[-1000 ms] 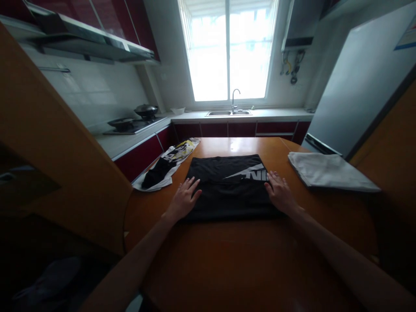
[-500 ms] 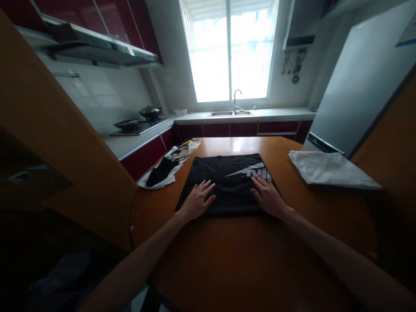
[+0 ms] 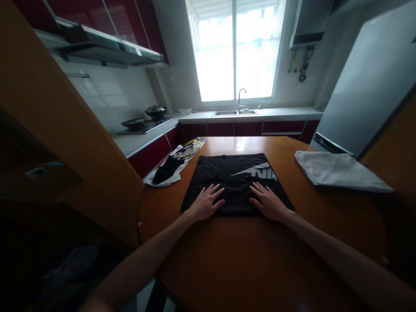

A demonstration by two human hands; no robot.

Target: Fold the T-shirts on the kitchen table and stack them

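Left hand [image 3: 205, 204] and right hand [image 3: 268, 203] now sit closer together than a second ago, inward from the side edges of the folded black cloth [image 3: 221, 167], so contact appears to shift to its near layer. Beyond and left of the left hand lies a patterned garment [image 3: 175, 162]. That hand rests flat, fingers spread, gripping nothing. Between and under both hands spans the cloth, its pale lettering [image 3: 264, 173] just beyond the right hand, equally flat and unclenched. Well right of that hand lies a folded white cloth [image 3: 341, 171].
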